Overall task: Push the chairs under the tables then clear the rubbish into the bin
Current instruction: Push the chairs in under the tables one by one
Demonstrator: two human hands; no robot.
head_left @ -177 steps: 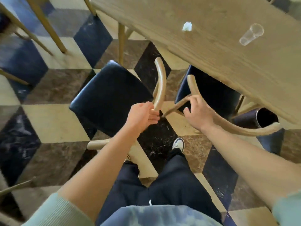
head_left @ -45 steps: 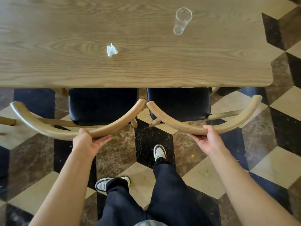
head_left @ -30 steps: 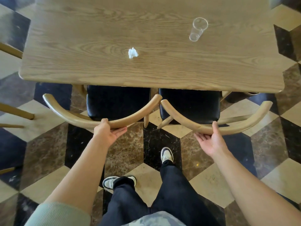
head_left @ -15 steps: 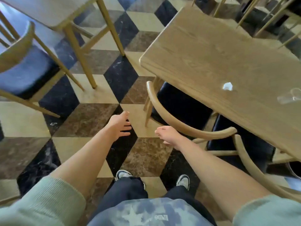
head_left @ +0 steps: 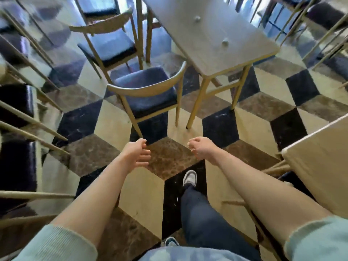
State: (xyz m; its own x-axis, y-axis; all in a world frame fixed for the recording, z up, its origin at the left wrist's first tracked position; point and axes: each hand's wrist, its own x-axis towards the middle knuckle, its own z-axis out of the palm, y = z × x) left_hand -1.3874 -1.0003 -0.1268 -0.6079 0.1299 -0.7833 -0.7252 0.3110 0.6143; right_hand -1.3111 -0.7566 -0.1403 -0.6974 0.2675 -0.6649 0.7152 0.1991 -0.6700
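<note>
A wooden chair [head_left: 148, 91] with a dark blue seat stands pulled out to the left of a long wooden table [head_left: 212, 34] straight ahead. A second, similar chair [head_left: 107, 44] stands behind it, also away from the table. Two small pale scraps of rubbish [head_left: 225, 42] [head_left: 197, 19] lie on the tabletop. My left hand [head_left: 136, 154] hovers empty over the floor with fingers curled apart, just short of the near chair's leg. My right hand [head_left: 200, 148] is loosely curled and holds nothing.
The corner of another wooden table [head_left: 320, 162] juts in at the right, with chair rails below it. Dark-seated chairs [head_left: 17, 102] and slanting legs crowd the left edge. More chairs stand at the far right [head_left: 323, 16]. My foot [head_left: 189, 178] is on the chequered floor.
I have turned away from the table with the two pushed-in chairs; it now sits at my right. Both hands have left those chair backs and hang empty, facing another table.
</note>
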